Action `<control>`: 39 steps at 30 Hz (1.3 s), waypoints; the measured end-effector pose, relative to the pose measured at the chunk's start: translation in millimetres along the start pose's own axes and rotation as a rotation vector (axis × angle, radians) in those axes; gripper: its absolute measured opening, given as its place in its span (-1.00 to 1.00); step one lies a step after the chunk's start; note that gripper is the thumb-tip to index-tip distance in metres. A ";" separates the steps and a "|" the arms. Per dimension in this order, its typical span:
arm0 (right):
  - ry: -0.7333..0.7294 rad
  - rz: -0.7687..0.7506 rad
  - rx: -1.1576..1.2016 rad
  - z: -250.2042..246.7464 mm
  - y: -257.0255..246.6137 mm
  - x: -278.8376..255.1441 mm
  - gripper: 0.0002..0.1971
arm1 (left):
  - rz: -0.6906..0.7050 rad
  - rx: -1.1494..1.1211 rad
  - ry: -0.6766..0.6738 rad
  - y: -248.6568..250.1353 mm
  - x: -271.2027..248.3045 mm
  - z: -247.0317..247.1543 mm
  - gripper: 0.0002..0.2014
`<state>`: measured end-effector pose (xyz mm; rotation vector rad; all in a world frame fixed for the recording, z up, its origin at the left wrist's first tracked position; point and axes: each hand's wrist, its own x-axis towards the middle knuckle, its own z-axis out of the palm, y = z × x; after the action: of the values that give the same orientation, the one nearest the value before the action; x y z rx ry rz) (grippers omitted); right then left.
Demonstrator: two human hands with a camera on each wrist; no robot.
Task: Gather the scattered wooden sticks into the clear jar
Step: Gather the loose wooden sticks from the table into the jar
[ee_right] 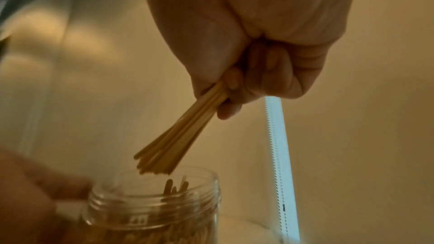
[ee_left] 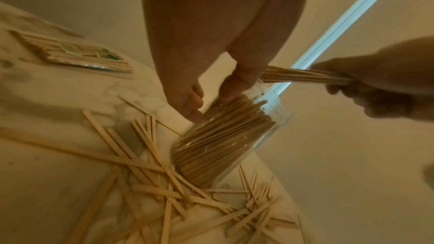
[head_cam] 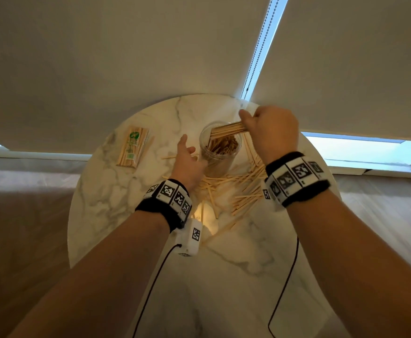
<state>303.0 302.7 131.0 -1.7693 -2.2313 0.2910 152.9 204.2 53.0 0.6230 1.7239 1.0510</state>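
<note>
A clear jar (head_cam: 220,152) packed with upright wooden sticks stands on the round marble table (head_cam: 116,215). My left hand (head_cam: 191,157) holds the jar's left side; in the left wrist view its thumb lies at the rim and its fingers (ee_left: 192,107) against the jar (ee_left: 265,127) wall. My right hand (head_cam: 265,130) grips a bundle of sticks (head_cam: 228,130) slanting down over the jar's mouth. In the right wrist view the bundle (ee_right: 169,146) ends just above the jar (ee_right: 152,209) opening. Several loose sticks (head_cam: 238,189) lie scattered in front of the jar.
A wrapped pack of sticks (head_cam: 132,147) lies at the table's back left. Roller blinds and a bead chain (head_cam: 255,57) hang close behind the table. Cables run from both wristbands over the near table half.
</note>
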 end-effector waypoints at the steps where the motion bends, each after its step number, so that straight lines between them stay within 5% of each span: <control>1: -0.020 -0.030 -0.073 3.9 -7.0 5.7 -0.48 | 0.014 0.029 -0.063 1.6 1.6 1.3 0.09; 5: -0.104 -0.119 -0.245 15.6 -34.6 14.1 -0.64 | 0.111 0.117 -0.156 2.3 10.9 9.4 0.52; 12: -0.416 -0.223 -0.115 37.3 -51.1 12.3 -0.91 | 0.193 -0.033 -0.255 -3.8 19.5 11.8 0.23; 16: -0.435 -0.263 -0.219 45.4 -57.9 11.7 -0.80 | 0.229 -0.031 -0.234 -6.9 18.2 14.3 0.05; 19: -0.456 -0.227 -0.125 46.9 -54.6 18.1 -0.77 | 0.203 -0.083 -0.259 -5.9 17.2 12.8 0.14; 31: -0.291 -0.209 -0.044 49.6 -37.5 16.3 -0.82 | 0.192 -0.089 -0.234 -6.2 15.1 14.8 0.05; 35: -0.393 -0.219 -0.033 46.1 -38.5 9.1 -0.82 | 0.200 -0.058 -0.239 -2.2 12.2 14.5 0.00; 39: -0.222 -0.163 0.159 17.3 -24.0 2.8 -0.83 | 0.165 0.106 -0.256 -3.5 18.4 -13.6 -0.15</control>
<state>274.6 300.1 122.8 -1.5284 -2.4099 0.6373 133.5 212.1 43.1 0.9394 1.5305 0.9502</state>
